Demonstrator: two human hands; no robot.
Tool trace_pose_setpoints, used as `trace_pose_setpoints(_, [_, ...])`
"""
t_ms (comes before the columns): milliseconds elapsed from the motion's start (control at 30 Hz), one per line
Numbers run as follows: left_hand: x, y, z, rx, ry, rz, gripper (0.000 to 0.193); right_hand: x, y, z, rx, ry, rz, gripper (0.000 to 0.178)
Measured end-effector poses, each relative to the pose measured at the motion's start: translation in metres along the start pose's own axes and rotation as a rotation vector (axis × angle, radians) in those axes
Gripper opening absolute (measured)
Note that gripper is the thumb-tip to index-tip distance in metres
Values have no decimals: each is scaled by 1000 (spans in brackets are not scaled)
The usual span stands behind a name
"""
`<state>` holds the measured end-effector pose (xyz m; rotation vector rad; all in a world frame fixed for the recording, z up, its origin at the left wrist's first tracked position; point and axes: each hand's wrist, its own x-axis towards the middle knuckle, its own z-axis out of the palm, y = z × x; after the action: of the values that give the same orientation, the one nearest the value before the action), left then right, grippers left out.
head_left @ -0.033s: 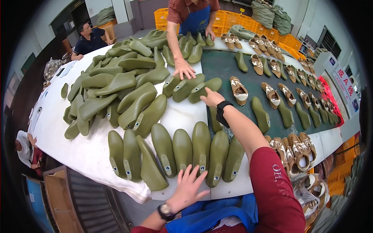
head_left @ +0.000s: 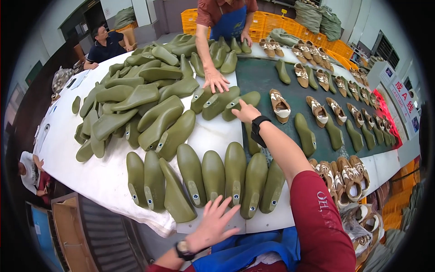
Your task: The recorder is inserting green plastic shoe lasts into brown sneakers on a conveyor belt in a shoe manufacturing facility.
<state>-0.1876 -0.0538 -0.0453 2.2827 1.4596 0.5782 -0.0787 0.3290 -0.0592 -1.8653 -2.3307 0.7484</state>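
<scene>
Olive-green shoe lasts cover much of the table. My right hand [head_left: 248, 113] reaches out over the table, its thumb and index finger closed on the near side of one shoe last [head_left: 250, 99]; its other fingers are hidden. Beside that last, a co-worker's hand [head_left: 215, 80] lies spread over two more lasts [head_left: 219, 102]. My left hand [head_left: 210, 228] is open with fingers apart, at the near ends of a row of upright lasts [head_left: 234, 167]. Its fingertips overlap the lasts in view; I cannot tell whether they touch. Nothing is in it.
A large heap of lasts [head_left: 131, 97] lies on the white tabletop [head_left: 108, 181] at left. Brown-and-white shoes [head_left: 279, 106] and single lasts stand in rows on a dark green surface [head_left: 290, 136] at right. Bagged shoes [head_left: 362, 226] sit near right. Orange crates [head_left: 258, 25] and seated people are beyond.
My left hand has shifted slightly left and toward me, fingers still spread. My right hand and the co-worker's hand stay at the same lasts.
</scene>
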Motion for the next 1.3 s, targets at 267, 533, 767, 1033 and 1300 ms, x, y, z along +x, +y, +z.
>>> trace_pose_setpoints(267, [32, -82, -181, 119, -50, -32, 62, 55, 11, 33, 102, 110, 140, 59])
trace_pose_setpoints(533, [261, -259, -138, 240, 91, -356, 80, 26, 6, 38, 53, 334, -15, 31])
trace_pose_setpoints(767, [335, -241, -46, 421, -100, -578, 84, 19, 22, 33, 136, 294, 2, 32])
trace_pose_setpoints(1033, [297, -159, -22, 383, -101, -567, 62, -13, 21, 38, 225, 391, 52, 29])
trace_pose_setpoints(1300, [222, -149, -38, 433, -146, -652, 63, -68, -16, 84, 274, 467, -115, 27])
